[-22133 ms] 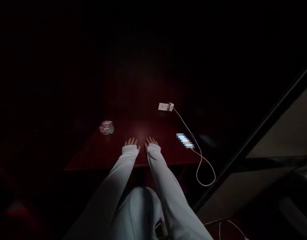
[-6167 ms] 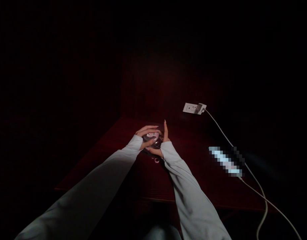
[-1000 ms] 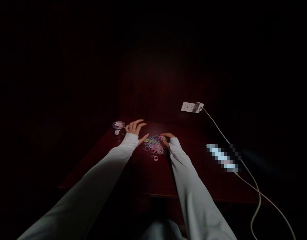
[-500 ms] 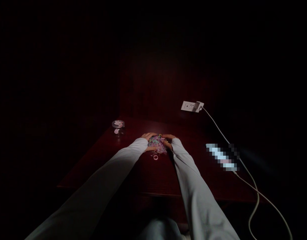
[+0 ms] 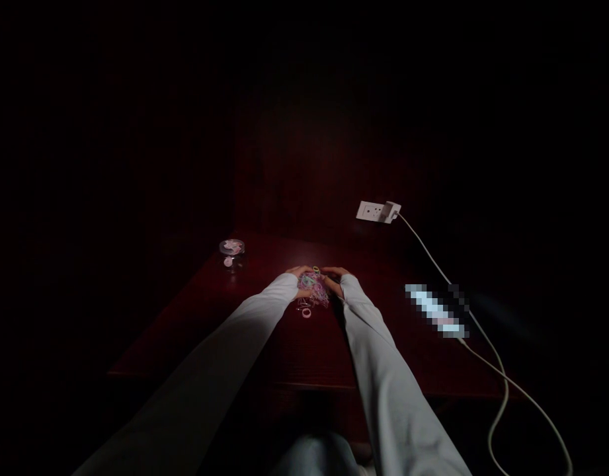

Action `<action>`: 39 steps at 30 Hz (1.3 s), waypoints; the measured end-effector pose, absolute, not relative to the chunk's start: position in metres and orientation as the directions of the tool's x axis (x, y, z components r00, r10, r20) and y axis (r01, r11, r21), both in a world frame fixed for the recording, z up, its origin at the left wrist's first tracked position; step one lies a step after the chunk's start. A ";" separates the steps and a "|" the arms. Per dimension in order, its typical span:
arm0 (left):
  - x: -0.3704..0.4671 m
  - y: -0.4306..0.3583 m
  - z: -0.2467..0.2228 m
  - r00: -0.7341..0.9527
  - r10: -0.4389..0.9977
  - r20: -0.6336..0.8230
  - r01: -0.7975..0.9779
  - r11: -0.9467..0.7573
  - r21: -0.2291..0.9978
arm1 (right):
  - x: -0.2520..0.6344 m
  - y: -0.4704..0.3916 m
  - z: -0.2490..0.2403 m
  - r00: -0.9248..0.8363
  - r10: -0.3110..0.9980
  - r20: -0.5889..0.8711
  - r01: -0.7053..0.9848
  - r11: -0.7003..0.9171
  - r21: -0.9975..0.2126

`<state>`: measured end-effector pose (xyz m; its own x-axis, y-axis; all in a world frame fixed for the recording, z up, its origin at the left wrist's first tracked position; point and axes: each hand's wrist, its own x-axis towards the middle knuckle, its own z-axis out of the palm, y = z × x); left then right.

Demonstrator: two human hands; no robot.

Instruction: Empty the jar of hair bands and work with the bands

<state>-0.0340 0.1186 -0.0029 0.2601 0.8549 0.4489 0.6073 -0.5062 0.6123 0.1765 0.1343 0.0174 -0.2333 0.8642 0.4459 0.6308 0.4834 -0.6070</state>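
Observation:
A small heap of coloured elastic hair ties [image 5: 313, 289], mostly pink and purple with some green, lies on the dark red table. My left hand [image 5: 300, 279] curves along its left side, thumb apart from the fingers, touching the bands. From the right, my right hand [image 5: 336, 279] cups the heap with fingers stretched and thumb apart. A yellowish hair tie [image 5: 316, 270] shows near the fingertips at the far side. Closer to me lies a loose pale pink ring-shaped band [image 5: 307, 313]. Parts of the heap are hidden by my hands.
A clear lidded jar [image 5: 232, 255] with pink labels stands at the table's [image 5: 185, 330] back left. A lit, blurred-out phone-like device [image 5: 436, 311] lies at right on a white cable [image 5: 483, 360], near a wall socket [image 5: 374, 211] with a plugged-in charger [image 5: 391, 211].
My left hand has moved slightly right, pressing the heap narrower between both hands. My right hand stays nearly in place. The whole view has shifted slightly.

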 end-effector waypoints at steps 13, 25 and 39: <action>-0.031 0.115 0.012 0.186 0.873 0.450 0.552 -0.472 0.688 | 0.171 0.131 0.022 -0.254 0.844 0.472 0.551 0.527 -0.647; -0.033 0.115 0.009 0.318 0.818 0.480 0.516 -0.574 0.636 | 0.170 0.143 0.014 -0.173 0.883 0.436 0.435 0.466 -0.770; -0.047 0.110 0.012 0.304 0.750 0.587 0.547 -0.643 0.537 | 0.175 0.142 0.019 -0.173 0.878 0.447 0.454 0.474 -0.755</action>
<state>-0.0466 0.1100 0.0124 0.3045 0.7498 0.5874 0.5470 -0.6425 0.5366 0.1755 0.1418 0.0190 -0.1733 0.8777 0.4468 0.4540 0.4738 -0.7546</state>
